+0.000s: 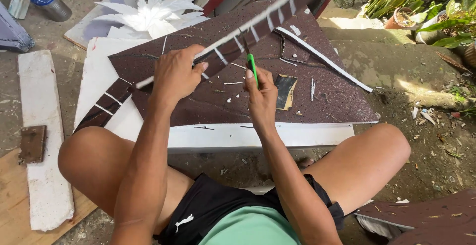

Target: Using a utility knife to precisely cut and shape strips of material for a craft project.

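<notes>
My left hand (174, 74) grips a long curved foam strip (258, 24), dark maroon with white edge and white slanted cuts, holding it above the board. My right hand (262, 95) holds a green-handled cutter (252, 66) with its blade set against the strip's lower edge. Under both hands lies a large maroon-coated foam board (327, 91) on a white foam sheet (223, 136). My bare knees frame the board's near edge.
A white foam leaf-shaped ornament (151, 12) lies at the back. A metal can with blue lid (48, 3) stands back left. A white plank (42, 141) with a brown block (32, 144) lies left. Potted plants (421, 7) sit back right; another maroon piece (431, 220) lies near right.
</notes>
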